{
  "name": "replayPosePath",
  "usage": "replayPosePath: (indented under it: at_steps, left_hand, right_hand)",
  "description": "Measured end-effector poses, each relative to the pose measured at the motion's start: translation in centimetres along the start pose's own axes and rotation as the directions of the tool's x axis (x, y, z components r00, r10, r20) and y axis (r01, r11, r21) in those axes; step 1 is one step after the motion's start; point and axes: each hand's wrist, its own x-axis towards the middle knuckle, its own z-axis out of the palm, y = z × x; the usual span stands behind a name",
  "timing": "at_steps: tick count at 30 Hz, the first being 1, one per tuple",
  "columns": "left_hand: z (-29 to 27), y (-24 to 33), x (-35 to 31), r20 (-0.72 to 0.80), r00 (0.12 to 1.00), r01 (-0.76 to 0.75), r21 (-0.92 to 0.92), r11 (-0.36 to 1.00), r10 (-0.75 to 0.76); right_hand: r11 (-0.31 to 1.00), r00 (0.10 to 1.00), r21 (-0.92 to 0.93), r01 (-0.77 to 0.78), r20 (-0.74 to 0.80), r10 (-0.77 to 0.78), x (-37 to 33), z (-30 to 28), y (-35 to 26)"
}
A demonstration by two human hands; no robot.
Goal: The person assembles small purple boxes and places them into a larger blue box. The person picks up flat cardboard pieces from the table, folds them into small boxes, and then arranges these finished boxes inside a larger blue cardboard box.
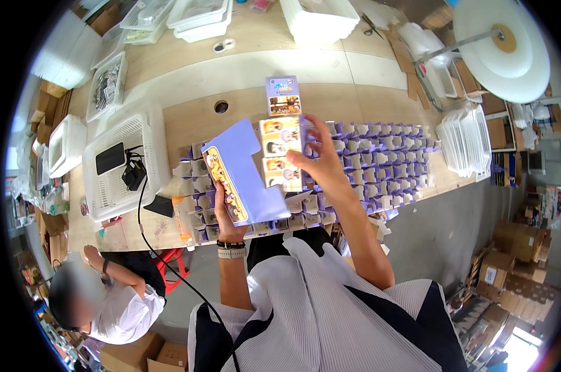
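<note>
L hand [230,230] gripping purple cardboard piece [246,180] by near edge; R hand [321,163] clasping small picture boxes [279,139]; prob. best keeping boxes square, pressing lightly w/ thumb.

Spreads wide as a pale wooden table [246,99]. Bears rows of small open purple-and-white boxes [379,158] along the near side. Carries a white basket [159,146] at left, stacked white trays [463,141] at right, and, toward the far edge, a white tub [321,30], small rolls [228,44] and scissors [370,26].

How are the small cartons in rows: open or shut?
Open: the small cartons show raised pale and purple flaps along their rows.
</note>
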Motion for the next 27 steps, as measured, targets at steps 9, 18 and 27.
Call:
replayPosePath:
  at_steps: [9, 18, 27]
  left_hand:
    - [-2.6, 0.8, -1.9, -0.306, 0.925, -0.216, 0.069, 0.974, 0.227]
    - [-7.9, 2.1, -6.5, -0.358, 0.871, -0.312, 0.126, 0.942, 0.337]
    - [-7.9, 2.5, -6.6, -0.417, 0.852, -0.290, 0.127, 0.948, 0.317]
  right_hand:
    - [0.858, 0.961, -0.513, -0.023, -0.248, -0.122, 9.1, -2.9, 2.7]
    - [0.508, 0.944, -0.816, -0.275, -0.330, -0.020, 24.3, 0.2, 12.7]
    - [0.356, 0.953, -0.898, -0.258, -0.298, -0.062, 27.2, 1.5, 16.6]
